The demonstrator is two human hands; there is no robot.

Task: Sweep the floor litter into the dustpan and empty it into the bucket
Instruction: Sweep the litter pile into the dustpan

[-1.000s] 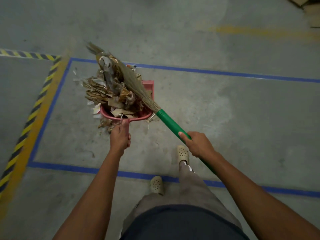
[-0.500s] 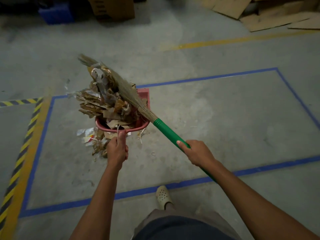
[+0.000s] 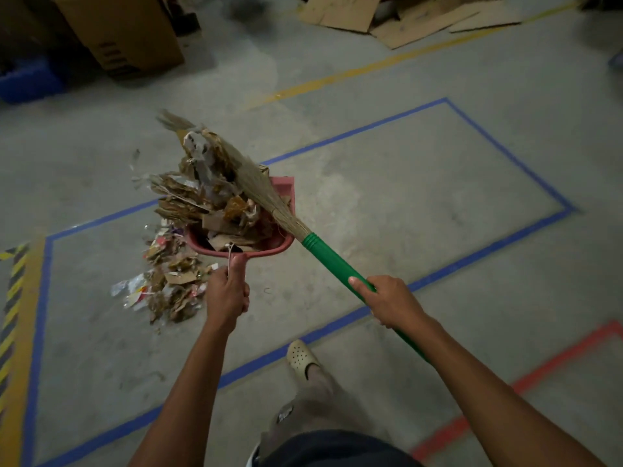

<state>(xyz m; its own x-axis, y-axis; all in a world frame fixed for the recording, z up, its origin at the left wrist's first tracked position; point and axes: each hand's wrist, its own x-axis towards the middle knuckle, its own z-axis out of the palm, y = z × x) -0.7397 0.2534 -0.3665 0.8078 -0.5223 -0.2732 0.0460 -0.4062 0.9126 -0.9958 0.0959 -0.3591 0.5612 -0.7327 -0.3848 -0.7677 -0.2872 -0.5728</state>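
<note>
Concrete floor [image 3: 421, 203], taped bays, cardboard [image 3: 340, 11] piled at the back. Your left hand [image 3: 227, 294] has its fingers [image 3: 245, 295] wrapped round the handle of the dustpan [image 3: 266, 253], which looks lifted off the floor. Your right hand [image 3: 387, 303] grips the broom [image 3: 332, 262] on its green shaft, bristles laid across the load. The litter [image 3: 215, 210] heaped in the pan is torn card and wrappers: light, loose and springy, overhanging the front lip, so expect shedding. Keep the pan level and the broom on top. More scraps [image 3: 168, 288] lie on the floor just left of it. No bucket in view.
</note>
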